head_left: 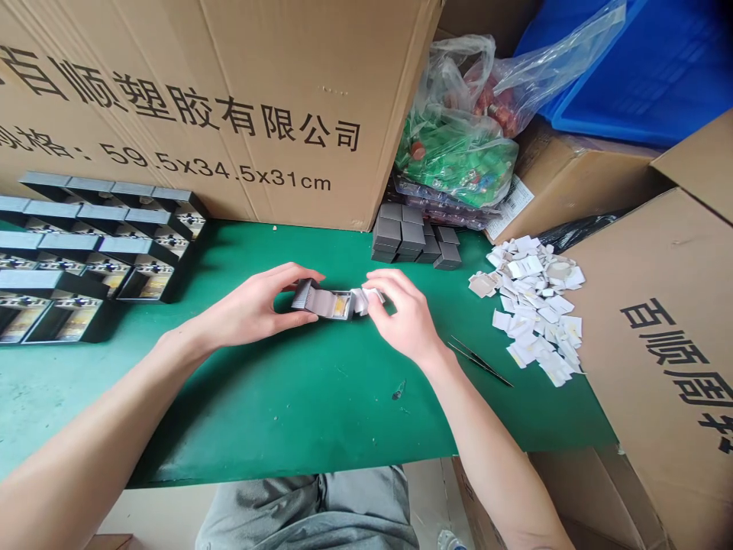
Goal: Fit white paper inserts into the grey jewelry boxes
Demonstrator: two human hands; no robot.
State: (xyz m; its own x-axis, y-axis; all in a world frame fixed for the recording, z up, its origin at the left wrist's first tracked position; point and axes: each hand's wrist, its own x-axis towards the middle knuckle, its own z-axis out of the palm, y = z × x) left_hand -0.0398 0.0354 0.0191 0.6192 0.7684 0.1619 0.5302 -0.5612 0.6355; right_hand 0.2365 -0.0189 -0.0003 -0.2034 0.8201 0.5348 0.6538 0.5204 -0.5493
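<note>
Here, a small dark box [324, 303] is just above the green table [321, 405], or perhaps resting on it; which one, I cannot tell. Its cover stands raised at the left end, and its inside is pale, with a golden part towards three o'clock. The left hand [269, 302] is half closed and has hold of this left end between the thumb and the fingers. The right hand [401, 313] is nearly closed at the other end, and its fingertips pinch a white piece [360, 301].

From the small box, the tweezers [481, 361] lie near four o'clock, beside the right forearm. A heap of white cards [541, 302] spreads at three o'clock. Between one and two o'clock there is a stack of grey boxes [398, 233], and behind it a clear bag [463, 156] with green contents. At ten o'clock stand rows of dark open cases [131, 249]. A large printed carton [229, 69] rises at eleven o'clock.
</note>
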